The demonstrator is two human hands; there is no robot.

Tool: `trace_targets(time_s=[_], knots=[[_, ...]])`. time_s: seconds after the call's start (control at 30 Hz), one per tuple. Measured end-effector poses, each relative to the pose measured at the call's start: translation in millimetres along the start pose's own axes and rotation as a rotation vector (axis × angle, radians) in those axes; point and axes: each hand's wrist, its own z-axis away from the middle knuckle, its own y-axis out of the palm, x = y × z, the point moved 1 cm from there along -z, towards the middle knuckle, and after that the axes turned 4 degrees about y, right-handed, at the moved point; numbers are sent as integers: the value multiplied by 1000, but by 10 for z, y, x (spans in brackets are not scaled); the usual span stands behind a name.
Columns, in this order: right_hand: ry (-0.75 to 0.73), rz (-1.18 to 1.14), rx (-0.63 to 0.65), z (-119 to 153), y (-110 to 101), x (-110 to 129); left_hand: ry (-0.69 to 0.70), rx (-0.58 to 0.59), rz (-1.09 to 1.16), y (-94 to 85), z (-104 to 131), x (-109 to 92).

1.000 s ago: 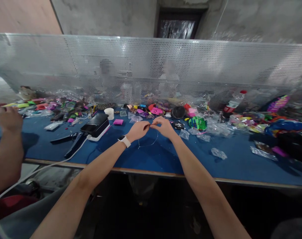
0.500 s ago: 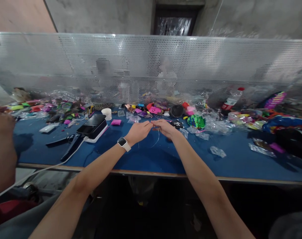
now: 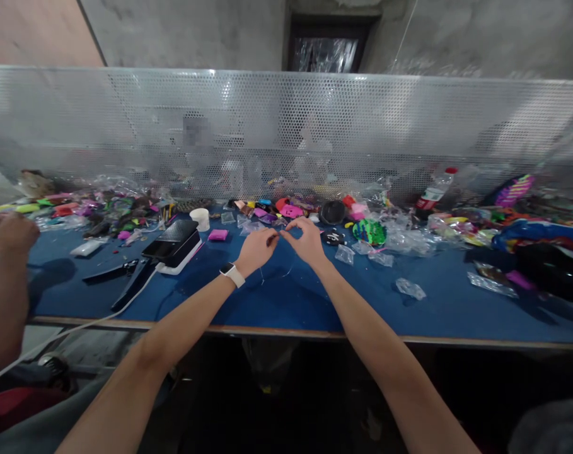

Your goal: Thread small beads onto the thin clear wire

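Observation:
Above the blue table (image 3: 295, 309), my left hand (image 3: 256, 250), with a pale-banded watch (image 3: 232, 273) on its wrist, is closed in a pinch. My right hand (image 3: 309, 242) faces it, thumb and forefinger curled together. The fingertips of both hands nearly meet. A fine pale thread (image 3: 287, 273) dangles in a loop below them, and both hands seem to pinch it. Anything smaller between the fingers is too tiny to make out. Just beyond my right hand lies a black piece with white marks (image 3: 334, 236); a pink packet (image 3: 218, 235) lies left of my left hand.
A phone (image 3: 170, 239) rests on a box with a white cable, beside a white cup (image 3: 200, 219). Coloured bits and clear bags line the perforated metal screen (image 3: 286, 126). A red-capped bottle (image 3: 435, 192) stands right. Another person's hand (image 3: 12, 236) is at far left.
My hands have come slightly apart and my right hand's fingers have lifted and curled. The thread hangs differently. The other person's hand at left has shifted inward.

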Motion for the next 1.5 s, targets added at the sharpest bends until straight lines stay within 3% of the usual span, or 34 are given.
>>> trace_targets(time_s=[0.13,0.27,0.6,0.8,0.9,1.13,1.5], knots=[[-215,92,110,12,-15,28,-66,-28,60,-3,-1,66],[-276,169,179,11,30,-10,-80,-26,73,2,-2,96],[-180,237,323,13,72,7,10,9,-38,2,23,106],[0,52,291,64,141,-12,0,49,-109,-8,25,99],[53,68,308,85,142,-49,-6,73,-123,-1,21,81],[-48,128,352,89,87,-40,-20,65,-104,-34,2,45],[-56,48,343,-10,-48,-62,33,56,-47,11,26,91]])
